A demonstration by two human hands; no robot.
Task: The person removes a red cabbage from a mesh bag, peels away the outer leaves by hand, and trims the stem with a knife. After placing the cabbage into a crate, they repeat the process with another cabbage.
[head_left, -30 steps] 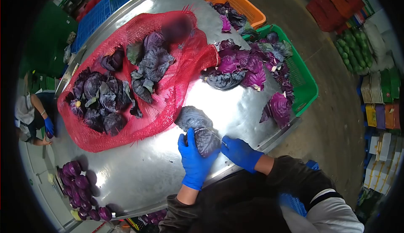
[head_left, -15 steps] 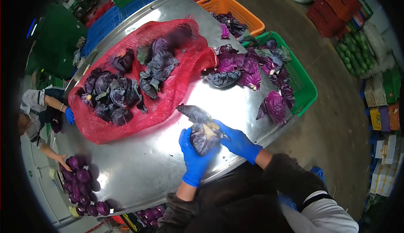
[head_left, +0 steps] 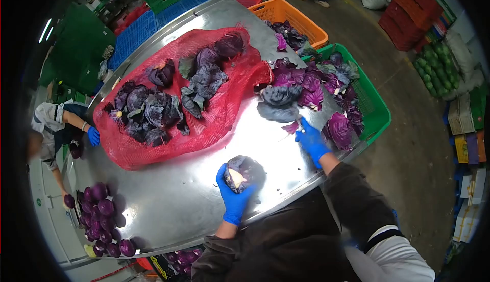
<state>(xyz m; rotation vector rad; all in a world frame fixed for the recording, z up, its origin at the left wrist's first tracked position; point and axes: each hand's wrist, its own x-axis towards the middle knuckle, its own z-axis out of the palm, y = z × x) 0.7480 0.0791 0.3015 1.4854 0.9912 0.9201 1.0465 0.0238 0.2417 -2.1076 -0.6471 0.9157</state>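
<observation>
My left hand (head_left: 235, 195), in a blue glove, is wrapped round a dark purple cabbage (head_left: 246, 169) above the metal table (head_left: 173, 195); a pale cut patch shows on its side. Farther right, my gloved right hand (head_left: 312, 140) has its fingers closed on something small that I cannot make out. Just beyond its fingertips is a blurred dark outer leaf (head_left: 277, 111), beside a heap of purple leaves (head_left: 311, 85). A red mesh bag (head_left: 204, 136) with several untrimmed cabbages lies across the table.
Trimmed cabbages (head_left: 97, 215) are grouped at the table's left corner. A co-worker's gloved hand (head_left: 93, 136) is by the bag; their other hand holds a cabbage (head_left: 69, 201). An orange crate (head_left: 311, 27) and a green crate (head_left: 380, 113) stand along the right edge.
My right hand has moved away from the cabbage, up and right towards the leaf heap. A dark leaf has left the cabbage. The co-worker's lower hand has lifted a cabbage from the group.
</observation>
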